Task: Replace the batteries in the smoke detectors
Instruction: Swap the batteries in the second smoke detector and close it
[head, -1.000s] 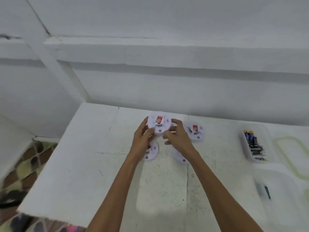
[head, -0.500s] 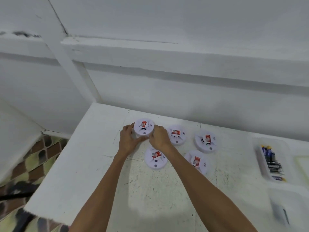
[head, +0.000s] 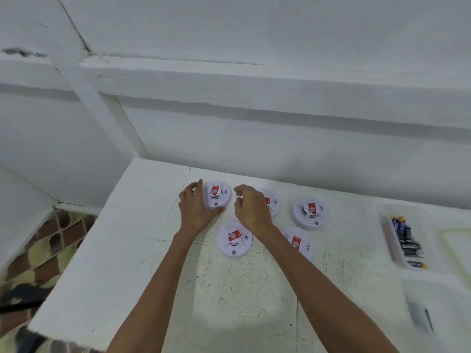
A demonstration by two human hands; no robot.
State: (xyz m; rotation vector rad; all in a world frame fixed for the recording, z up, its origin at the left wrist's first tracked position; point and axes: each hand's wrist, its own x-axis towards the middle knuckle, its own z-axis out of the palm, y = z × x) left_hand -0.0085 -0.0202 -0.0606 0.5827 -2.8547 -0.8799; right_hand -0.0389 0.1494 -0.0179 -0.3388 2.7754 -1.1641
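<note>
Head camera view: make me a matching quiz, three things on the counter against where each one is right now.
Things:
1. batteries
2. far-left detector
3. front-right detector

Places:
A. partly hidden behind the right forearm
B. lying in the clear tray at the right
C. held at its edge by the left hand

Pairs: 1-B, 2-C, 3-A

Plain room: whitewashed walls (head: 254, 154), patterned floor tiles (head: 48, 240)
</note>
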